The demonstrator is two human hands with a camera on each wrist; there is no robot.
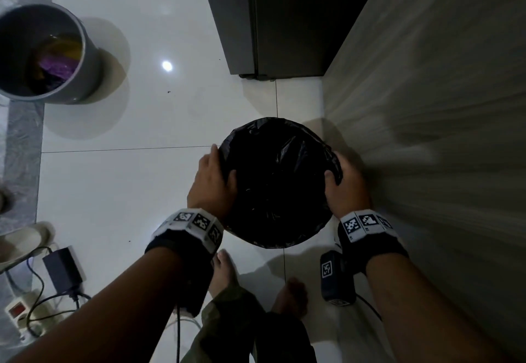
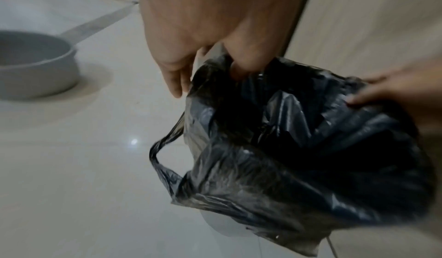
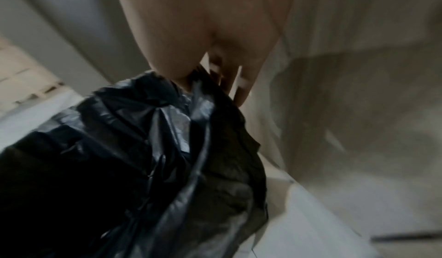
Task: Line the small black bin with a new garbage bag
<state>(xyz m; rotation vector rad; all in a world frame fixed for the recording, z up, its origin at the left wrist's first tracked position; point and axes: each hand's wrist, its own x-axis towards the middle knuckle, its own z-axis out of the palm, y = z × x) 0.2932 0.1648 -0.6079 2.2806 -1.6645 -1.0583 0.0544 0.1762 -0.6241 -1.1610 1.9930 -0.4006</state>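
Note:
A black garbage bag (image 1: 277,183) is draped over the small round bin, whose wall is hidden under the plastic. My left hand (image 1: 220,167) grips the bag's left rim, thumb inside the opening and fingers down the outside. My right hand (image 1: 337,169) pinches the right rim the same way. In the left wrist view my left hand (image 2: 208,67) has its thumb tucked into the crumpled bag (image 2: 299,158), and a loose handle loop hangs on the left side. The right wrist view is blurred and shows my right hand (image 3: 215,76) on the bag's (image 3: 143,167) edge.
A grey bin (image 1: 85,58) with coloured rubbish stands at the far left on the white tiled floor. A dark cabinet (image 1: 284,21) stands behind and a wood-grain wall (image 1: 427,106) runs close on the right. Power strip, adapter (image 1: 62,268) and cables lie near left. My bare feet (image 1: 225,271) stand below the bin.

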